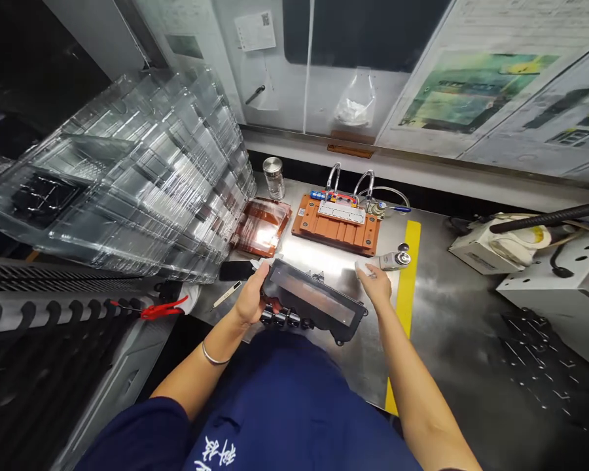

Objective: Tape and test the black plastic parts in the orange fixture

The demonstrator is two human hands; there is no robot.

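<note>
My left hand (251, 297) grips the left end of a long black panel (314, 297) with a dark glossy face and a row of round knobs along its near edge, holding it above the steel bench. My right hand (374, 282) hovers just past the panel's far right corner, fingers around a small white piece whose shape I cannot make out. A silver cylindrical tool (395, 260) lies on the bench right beside that hand. A metal bracelet is on my left wrist.
An orange fixture (336, 226) with hoses stands behind the panel, a second orange plate (265, 226) and a metal canister (273, 176) to its left. Stacked clear plastic trays (142, 170) fill the left. A yellow stripe (407, 281) crosses the bench; white boxes (559, 275) sit right.
</note>
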